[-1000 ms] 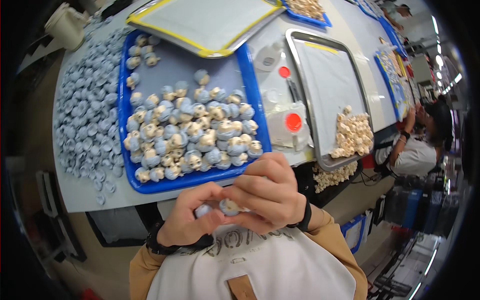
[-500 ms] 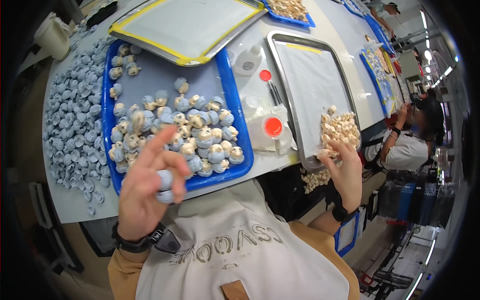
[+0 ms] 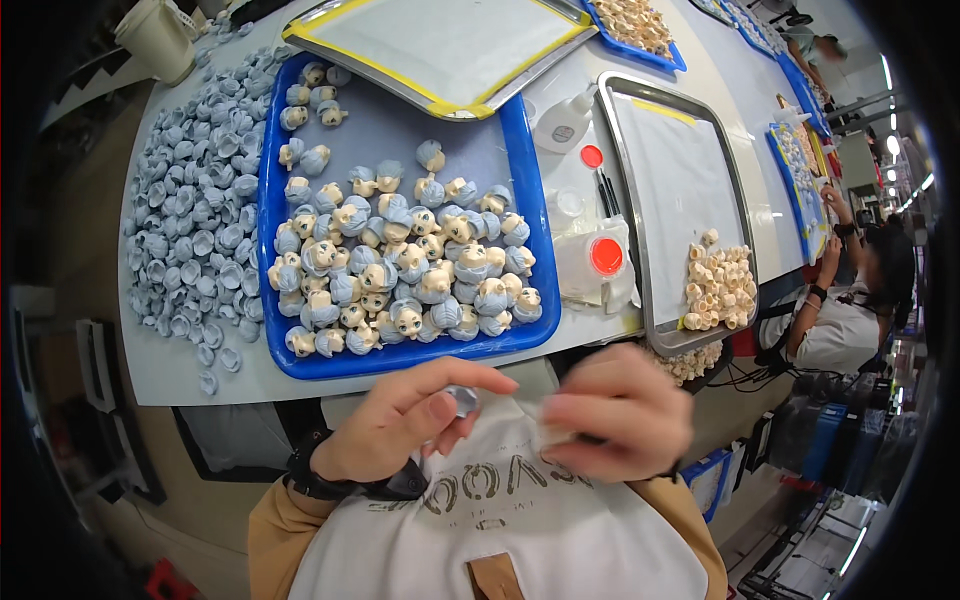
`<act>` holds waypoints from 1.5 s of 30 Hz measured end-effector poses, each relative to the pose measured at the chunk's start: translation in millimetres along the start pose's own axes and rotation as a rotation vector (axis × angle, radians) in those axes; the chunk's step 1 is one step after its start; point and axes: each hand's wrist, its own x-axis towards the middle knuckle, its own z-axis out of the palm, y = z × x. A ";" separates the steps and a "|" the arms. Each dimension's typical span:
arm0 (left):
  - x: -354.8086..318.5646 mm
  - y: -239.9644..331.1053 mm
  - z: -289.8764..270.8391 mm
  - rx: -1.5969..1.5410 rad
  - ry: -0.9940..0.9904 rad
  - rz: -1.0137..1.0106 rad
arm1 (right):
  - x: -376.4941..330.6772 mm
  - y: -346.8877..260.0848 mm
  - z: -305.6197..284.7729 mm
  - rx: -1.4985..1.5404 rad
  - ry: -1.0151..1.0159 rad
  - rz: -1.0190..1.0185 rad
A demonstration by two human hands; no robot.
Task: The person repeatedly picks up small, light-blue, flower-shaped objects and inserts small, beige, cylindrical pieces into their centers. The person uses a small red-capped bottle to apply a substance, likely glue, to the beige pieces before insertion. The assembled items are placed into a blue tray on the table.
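Above my apron, my left hand (image 3: 395, 420) curls its fingers around a small blue-grey hair shell (image 3: 463, 401), whose hollow shows between thumb and forefinger. Close by on the right, my right hand (image 3: 620, 415) is blurred by motion, its fingers bent together. At those fingertips there seems to be a small cream piece (image 3: 553, 432), too smeared to make out well. Beyond both hands lies a blue tray (image 3: 410, 362) holding many doll heads (image 3: 410, 260) with blue-grey hair and cream faces. Cream pieces (image 3: 720, 288) are heaped at the near end of a paper-lined metal tray (image 3: 650, 180).
Loose blue-grey shells (image 3: 195, 215) cover the table's left side. A taped tray (image 3: 440, 50) overlaps the blue tray's far end. Between the trays stand a white squeeze bottle (image 3: 566, 122) and a red-topped container (image 3: 606, 256). A co-worker (image 3: 850, 300) sits at the right.
My right hand has left the cream heap and come in front of my apron. My left hand has drawn back from over the blue tray toward it. The view has shifted.
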 end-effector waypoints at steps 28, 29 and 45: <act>4.5 -6.0 0.5 -0.180 0.041 0.055 | 4.4 17.6 18.2 -0.110 0.491 -0.020; 3.5 -7.1 0.7 -0.155 0.058 0.046 | 1.1 19.2 6.6 -0.196 0.553 0.055; 9.0 -18.8 -1.3 -0.060 0.208 0.308 | 2.8 43.4 -28.9 -0.596 0.173 0.283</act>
